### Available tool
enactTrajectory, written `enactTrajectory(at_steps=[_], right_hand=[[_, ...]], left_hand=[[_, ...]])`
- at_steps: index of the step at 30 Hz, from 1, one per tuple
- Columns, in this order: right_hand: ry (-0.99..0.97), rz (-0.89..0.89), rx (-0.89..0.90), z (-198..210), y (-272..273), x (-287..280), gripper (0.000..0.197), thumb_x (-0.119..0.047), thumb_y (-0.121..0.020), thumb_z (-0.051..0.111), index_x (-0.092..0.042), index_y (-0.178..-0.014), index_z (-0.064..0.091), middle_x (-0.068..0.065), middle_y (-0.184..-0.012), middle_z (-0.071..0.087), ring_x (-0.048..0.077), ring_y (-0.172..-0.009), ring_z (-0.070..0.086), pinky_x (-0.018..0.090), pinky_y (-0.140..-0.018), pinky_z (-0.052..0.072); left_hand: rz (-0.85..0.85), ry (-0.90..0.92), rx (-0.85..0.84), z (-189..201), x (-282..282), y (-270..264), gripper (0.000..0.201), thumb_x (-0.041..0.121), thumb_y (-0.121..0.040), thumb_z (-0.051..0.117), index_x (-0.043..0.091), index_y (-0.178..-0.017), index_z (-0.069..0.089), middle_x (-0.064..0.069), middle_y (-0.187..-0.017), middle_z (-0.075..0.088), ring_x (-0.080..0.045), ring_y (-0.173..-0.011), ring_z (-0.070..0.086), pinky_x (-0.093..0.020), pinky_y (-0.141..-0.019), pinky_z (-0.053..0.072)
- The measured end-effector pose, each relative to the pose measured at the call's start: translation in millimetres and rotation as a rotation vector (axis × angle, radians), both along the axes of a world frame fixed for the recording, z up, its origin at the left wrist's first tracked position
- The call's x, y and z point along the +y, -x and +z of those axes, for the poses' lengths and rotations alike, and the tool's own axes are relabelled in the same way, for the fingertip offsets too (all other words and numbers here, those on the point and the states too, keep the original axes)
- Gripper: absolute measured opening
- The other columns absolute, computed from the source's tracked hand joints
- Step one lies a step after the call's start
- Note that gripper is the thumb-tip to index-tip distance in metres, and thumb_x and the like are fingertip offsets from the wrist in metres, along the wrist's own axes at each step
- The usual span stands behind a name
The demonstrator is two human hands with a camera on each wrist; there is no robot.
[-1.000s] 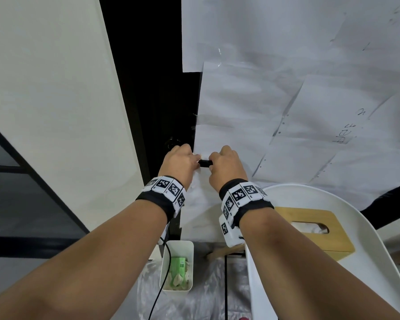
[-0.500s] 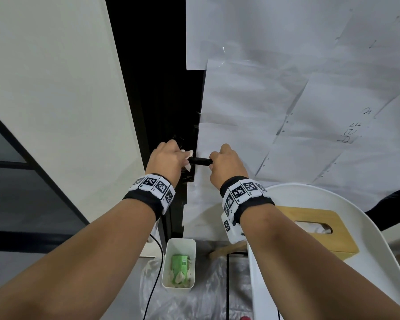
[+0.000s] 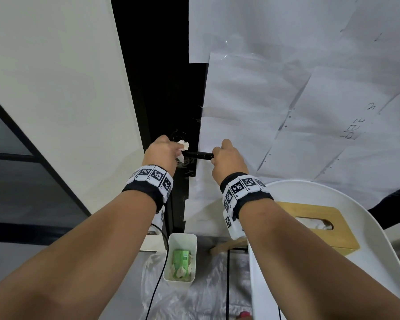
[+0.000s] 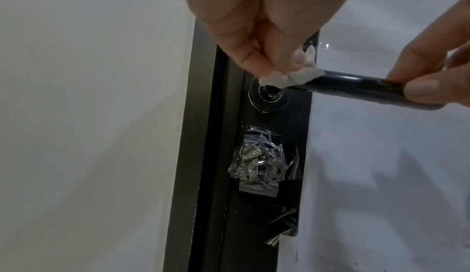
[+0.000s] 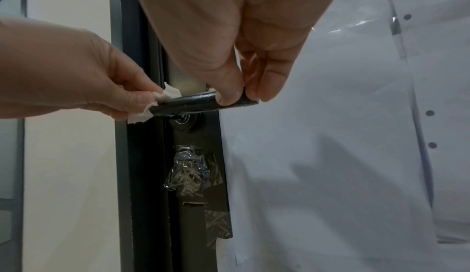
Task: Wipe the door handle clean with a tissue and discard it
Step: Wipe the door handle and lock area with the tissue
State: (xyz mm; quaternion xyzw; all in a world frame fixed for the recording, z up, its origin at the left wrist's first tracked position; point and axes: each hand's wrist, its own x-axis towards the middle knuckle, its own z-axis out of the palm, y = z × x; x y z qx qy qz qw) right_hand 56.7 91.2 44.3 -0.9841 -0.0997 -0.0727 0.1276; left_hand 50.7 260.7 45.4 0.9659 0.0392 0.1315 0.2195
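A black lever door handle point(image 3: 198, 155) point(image 4: 356, 87) point(image 5: 193, 101) sticks out level from a black door frame. My left hand point(image 3: 164, 150) point(image 4: 257, 55) pinches a small white crumpled tissue point(image 3: 184, 145) point(image 4: 284, 76) point(image 5: 167, 95) and presses it on the handle's inner end, near the round rosette point(image 4: 269, 97). My right hand point(image 3: 226, 155) point(image 5: 241, 93) pinches the handle's free outer end between thumb and fingers.
White paper sheets point(image 3: 286, 88) cover the door to the right. Below stands a small white bin point(image 3: 180, 257) holding green and white scraps, on crinkled plastic. A white chair point(image 3: 333, 262) at the right carries a wooden tissue box point(image 3: 314, 225). Crumpled clear tape point(image 4: 257, 162) sits below the handle.
My left hand has slid leftward along the handle with the tissue, baring more of the black bar. The right hand has stayed on the handle's outer end.
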Motion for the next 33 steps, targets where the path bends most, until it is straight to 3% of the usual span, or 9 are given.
enactTrajectory(at_steps=[4, 8, 17, 25, 30, 33], right_hand=[[-0.006, 0.006, 0.009, 2, 1, -1, 0.012, 0.003, -0.088, 0.047, -0.002, -0.092, 0.057, 0.011, -0.108, 0.042, 0.024, -0.077, 0.041, 0.034, -0.061, 0.040], [-0.018, 0.012, 0.028, 5, 2, -1, 0.017, 0.008, -0.084, 0.045, -0.002, -0.092, 0.057, 0.012, -0.109, 0.042, 0.027, -0.081, 0.046, 0.039, -0.066, 0.049], [-0.025, 0.013, 0.032, 3, 0, -1, 0.016, 0.007, -0.084, 0.047, -0.002, -0.093, 0.057, 0.013, -0.110, 0.041, 0.028, -0.081, 0.046, 0.036, -0.064, 0.044], [-0.023, 0.002, 0.039, 4, 7, -4, 0.020, 0.010, -0.082, 0.047, -0.001, -0.097, 0.055, 0.014, -0.113, 0.039, 0.025, -0.074, 0.039, 0.031, -0.062, 0.038], [-0.005, 0.033, 0.023, 5, 8, -5, 0.022, 0.009, -0.083, 0.044, 0.000, -0.099, 0.057, 0.014, -0.114, 0.040, 0.025, -0.077, 0.039, 0.032, -0.063, 0.038], [-0.018, 0.043, 0.009, 3, 7, -5, 0.017, 0.004, -0.087, 0.047, 0.000, -0.099, 0.058, 0.013, -0.113, 0.042, 0.026, -0.081, 0.044, 0.032, -0.063, 0.038]], left_hand=[[-0.005, -0.016, -0.023, 0, 1, -1, 0.029, 0.009, -0.091, 0.054, 0.022, -0.113, 0.069, -0.011, -0.119, 0.060, -0.030, -0.104, 0.058, -0.033, -0.084, 0.046], [0.034, 0.111, -0.057, -1, 0, -3, 0.024, 0.007, -0.094, 0.055, 0.014, -0.110, 0.071, -0.010, -0.108, 0.060, -0.019, -0.092, 0.060, -0.018, -0.074, 0.039], [0.095, 0.213, -0.075, -4, -2, -2, 0.022, 0.020, -0.097, 0.053, 0.016, -0.109, 0.071, -0.011, -0.103, 0.065, -0.027, -0.092, 0.065, -0.026, -0.074, 0.048], [0.097, 0.152, -0.100, -6, -4, 3, 0.022, 0.014, -0.094, 0.057, 0.014, -0.113, 0.070, -0.014, -0.105, 0.065, -0.030, -0.095, 0.063, -0.026, -0.075, 0.046], [0.058, -0.053, -0.043, -2, -9, 6, 0.027, 0.010, -0.091, 0.054, 0.022, -0.110, 0.067, -0.011, -0.118, 0.057, -0.031, -0.101, 0.057, -0.034, -0.079, 0.047], [0.048, -0.128, -0.040, 1, -11, 6, 0.028, 0.010, -0.090, 0.053, 0.023, -0.110, 0.068, -0.008, -0.117, 0.058, -0.030, -0.101, 0.056, -0.036, -0.079, 0.048]])
